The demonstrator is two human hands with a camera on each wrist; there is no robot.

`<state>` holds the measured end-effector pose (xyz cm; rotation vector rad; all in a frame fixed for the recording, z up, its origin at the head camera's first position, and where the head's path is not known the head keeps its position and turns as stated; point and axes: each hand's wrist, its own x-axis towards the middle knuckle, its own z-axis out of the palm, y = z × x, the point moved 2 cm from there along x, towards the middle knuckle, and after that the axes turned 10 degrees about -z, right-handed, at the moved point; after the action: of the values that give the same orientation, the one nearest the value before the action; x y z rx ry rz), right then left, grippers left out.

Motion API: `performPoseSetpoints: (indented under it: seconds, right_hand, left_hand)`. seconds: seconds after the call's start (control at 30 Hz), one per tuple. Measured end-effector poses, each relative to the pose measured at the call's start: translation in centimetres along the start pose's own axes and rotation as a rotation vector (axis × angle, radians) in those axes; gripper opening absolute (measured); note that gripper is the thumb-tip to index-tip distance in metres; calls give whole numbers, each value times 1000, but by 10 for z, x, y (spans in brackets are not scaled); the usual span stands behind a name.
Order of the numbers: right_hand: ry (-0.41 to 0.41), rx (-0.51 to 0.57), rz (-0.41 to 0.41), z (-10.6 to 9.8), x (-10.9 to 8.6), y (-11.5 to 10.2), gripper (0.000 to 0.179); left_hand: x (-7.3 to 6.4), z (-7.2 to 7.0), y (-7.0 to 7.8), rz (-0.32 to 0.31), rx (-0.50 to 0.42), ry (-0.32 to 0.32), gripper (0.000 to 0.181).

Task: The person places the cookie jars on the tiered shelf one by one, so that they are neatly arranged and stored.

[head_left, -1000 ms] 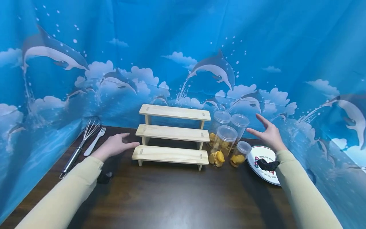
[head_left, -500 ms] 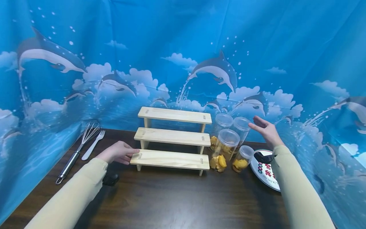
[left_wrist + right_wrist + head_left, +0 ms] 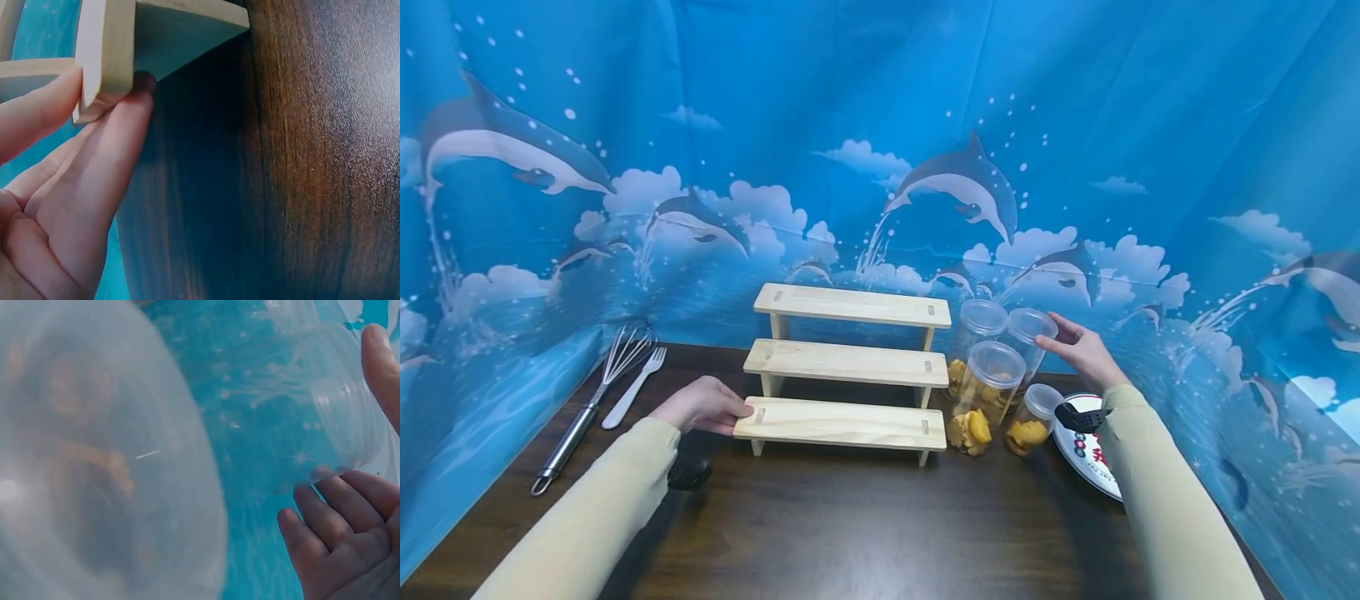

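Moving down from its position half a second earlier, the right hand (image 3: 1084, 354) is spreading thumb and fingers around the lid (image 3: 1028, 322) of a clear jar (image 3: 1031, 353) right of center, fingertips touching. At center-left, the left hand (image 3: 707, 406) is pinching the lowest shelf (image 3: 841, 423) of a wooden stand (image 3: 846, 362), thumb above, fingers beneath.

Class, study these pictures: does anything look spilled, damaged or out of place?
Nothing stands out: the jars appear to have lids on, the wooden stand shows no visible damage, and no spill shows on the table.
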<state>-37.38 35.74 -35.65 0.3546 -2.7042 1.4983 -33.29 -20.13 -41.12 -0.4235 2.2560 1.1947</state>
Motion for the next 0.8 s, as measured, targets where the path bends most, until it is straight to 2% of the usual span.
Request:
performPoseSetpoints:
  seconds: [0.17, 0.37, 0.57, 0.8]
  right_hand:
    - [18, -10, 19, 7, 0, 0, 91]
    - [77, -19, 37, 5, -3, -3, 95]
    - [144, 18, 3, 0, -7, -10, 90]
    - [229, 30, -34, -6, -12, -32, 87]
  left_hand:
    - [0, 0, -1, 2, -7, -6, 37]
    - [4, 2, 3, 7, 7, -10, 37]
    - [7, 1, 3, 3, 17, -5, 37]
    - [4, -2, -2, 7, -8, -15, 38]
